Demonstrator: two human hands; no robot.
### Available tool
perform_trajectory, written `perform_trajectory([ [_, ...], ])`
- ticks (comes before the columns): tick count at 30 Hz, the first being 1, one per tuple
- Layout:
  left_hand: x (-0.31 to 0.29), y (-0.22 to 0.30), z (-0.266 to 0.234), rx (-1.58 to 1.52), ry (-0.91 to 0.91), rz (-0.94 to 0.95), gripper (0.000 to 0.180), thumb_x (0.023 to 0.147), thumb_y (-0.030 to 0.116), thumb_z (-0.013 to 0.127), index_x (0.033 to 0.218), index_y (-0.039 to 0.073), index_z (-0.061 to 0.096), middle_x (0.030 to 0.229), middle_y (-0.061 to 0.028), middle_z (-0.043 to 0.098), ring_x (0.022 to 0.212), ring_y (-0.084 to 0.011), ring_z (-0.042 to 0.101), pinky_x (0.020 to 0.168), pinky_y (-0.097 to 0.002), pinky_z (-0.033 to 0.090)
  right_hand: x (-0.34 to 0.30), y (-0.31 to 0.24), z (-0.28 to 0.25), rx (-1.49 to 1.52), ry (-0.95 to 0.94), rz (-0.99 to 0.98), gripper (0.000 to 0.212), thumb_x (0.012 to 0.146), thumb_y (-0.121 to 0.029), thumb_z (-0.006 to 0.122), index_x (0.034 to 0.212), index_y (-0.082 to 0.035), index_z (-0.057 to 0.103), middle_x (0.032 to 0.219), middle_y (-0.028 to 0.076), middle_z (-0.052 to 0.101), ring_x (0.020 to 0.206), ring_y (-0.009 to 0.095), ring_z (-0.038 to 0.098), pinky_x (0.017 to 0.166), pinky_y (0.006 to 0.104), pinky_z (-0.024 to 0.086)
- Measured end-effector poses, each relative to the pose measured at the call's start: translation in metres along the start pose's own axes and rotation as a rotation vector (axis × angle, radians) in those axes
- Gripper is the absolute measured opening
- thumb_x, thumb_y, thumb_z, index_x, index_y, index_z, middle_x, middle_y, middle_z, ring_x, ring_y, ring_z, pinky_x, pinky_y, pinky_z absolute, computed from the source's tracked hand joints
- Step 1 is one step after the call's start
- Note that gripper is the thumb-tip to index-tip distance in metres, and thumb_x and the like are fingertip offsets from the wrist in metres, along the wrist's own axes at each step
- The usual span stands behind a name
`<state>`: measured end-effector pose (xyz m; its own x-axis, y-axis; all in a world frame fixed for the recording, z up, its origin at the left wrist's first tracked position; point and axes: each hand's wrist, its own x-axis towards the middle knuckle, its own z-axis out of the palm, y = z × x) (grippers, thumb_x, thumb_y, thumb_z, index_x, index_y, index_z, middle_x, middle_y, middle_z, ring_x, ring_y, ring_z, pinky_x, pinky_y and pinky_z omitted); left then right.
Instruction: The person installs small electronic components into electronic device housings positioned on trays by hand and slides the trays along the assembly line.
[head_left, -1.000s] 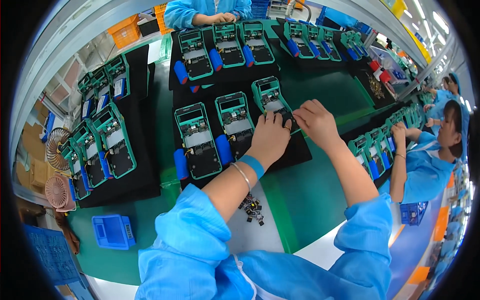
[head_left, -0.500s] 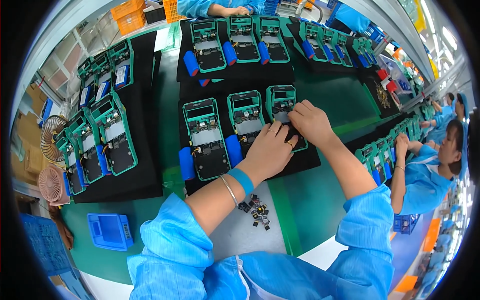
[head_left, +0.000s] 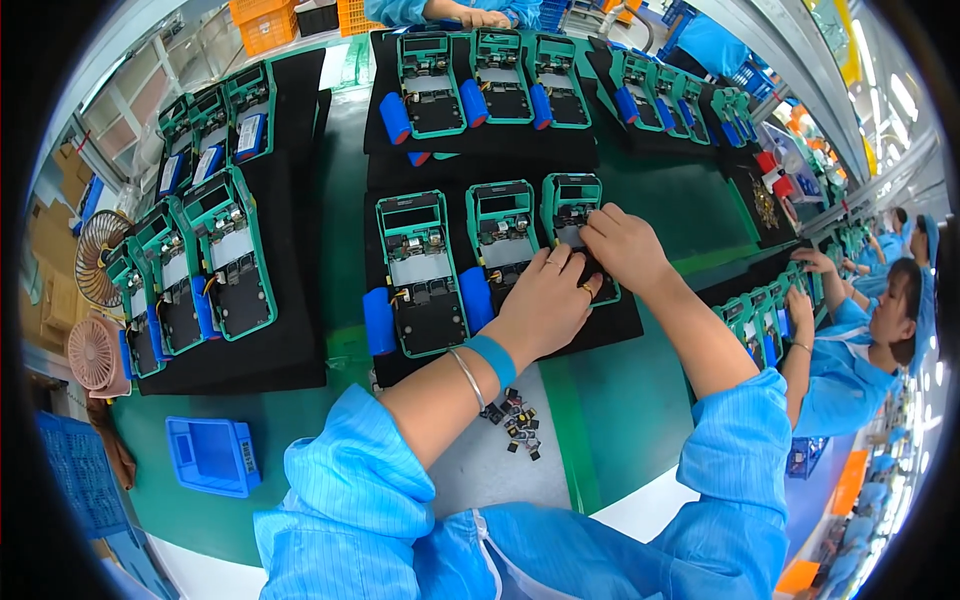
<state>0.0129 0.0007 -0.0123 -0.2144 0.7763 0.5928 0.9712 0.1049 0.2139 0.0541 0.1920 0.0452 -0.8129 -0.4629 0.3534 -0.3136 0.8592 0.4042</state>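
In the front row on a black mat, both my hands are at the rightmost green-framed device housing [head_left: 572, 190], which lies with its circuit parts facing up. My left hand [head_left: 548, 300] reaches across its lower half, fingers bent down and closed. From the right, my right hand [head_left: 628, 245] meets it with fingertips pinched at the housing's middle. Whatever sits between the fingertips is hidden. Left of them lie a second green housing [head_left: 503, 235] and a third green housing [head_left: 418, 270], each with a blue battery pack [head_left: 379, 320] beside it.
Small black connector pieces [head_left: 520, 425] lie loose near my left forearm. A blue bin [head_left: 212, 457] stands at the left front. More housings [head_left: 235, 260] rest on black mats at left and back. A co-worker [head_left: 850, 340] works at right; another person's hands [head_left: 480, 17] show at the back.
The whole scene has shifted slightly in view. My hands stay at the same housing with little visible change. At right, the co-worker's arm now reaches out over the housings there.
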Motion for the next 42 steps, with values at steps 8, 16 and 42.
perform_trajectory([
  [8, 0.001, 0.001, -0.001, -0.006, -0.006, -0.001, 0.044, 0.082, 0.025, 0.072, 0.124, 0.010, 0.067, 0.123, -0.0137, 0.056, 0.122, -0.0319, 0.047, 0.107, -0.0436, 0.040, -0.001, -0.002, 0.000, -0.084, -0.067, 0.011, 0.014, 0.068, -0.012, 0.065, 0.080, -0.009, 0.058, 0.090, 0.004, 0.055, 0.089, 0.021, 0.056, 0.067, 0.0307, 0.052],
  [16, 0.001, 0.000, -0.006, -0.021, -0.036, 0.002, 0.044, 0.082, 0.025, 0.072, 0.123, 0.009, 0.067, 0.122, -0.0134, 0.057, 0.122, -0.0315, 0.048, 0.107, -0.0440, 0.041, 0.008, 0.002, -0.002, -0.089, -0.079, 0.097, 0.012, 0.070, -0.014, 0.068, 0.078, -0.011, 0.060, 0.090, 0.002, 0.055, 0.091, 0.019, 0.057, 0.063, 0.0290, 0.054],
  [42, -0.084, 0.064, -0.166, -0.869, 0.233, -0.835, 0.061, 0.097, 0.006, 0.056, 0.153, 0.004, 0.032, 0.150, -0.0114, 0.042, 0.132, -0.0213, 0.046, 0.112, -0.0344, 0.034, -0.082, -0.041, -0.020, 0.607, 0.436, 1.059, 0.025, 0.094, -0.023, 0.062, 0.111, -0.005, 0.067, 0.106, 0.015, 0.065, 0.105, 0.036, 0.060, 0.091, 0.0427, 0.050],
])
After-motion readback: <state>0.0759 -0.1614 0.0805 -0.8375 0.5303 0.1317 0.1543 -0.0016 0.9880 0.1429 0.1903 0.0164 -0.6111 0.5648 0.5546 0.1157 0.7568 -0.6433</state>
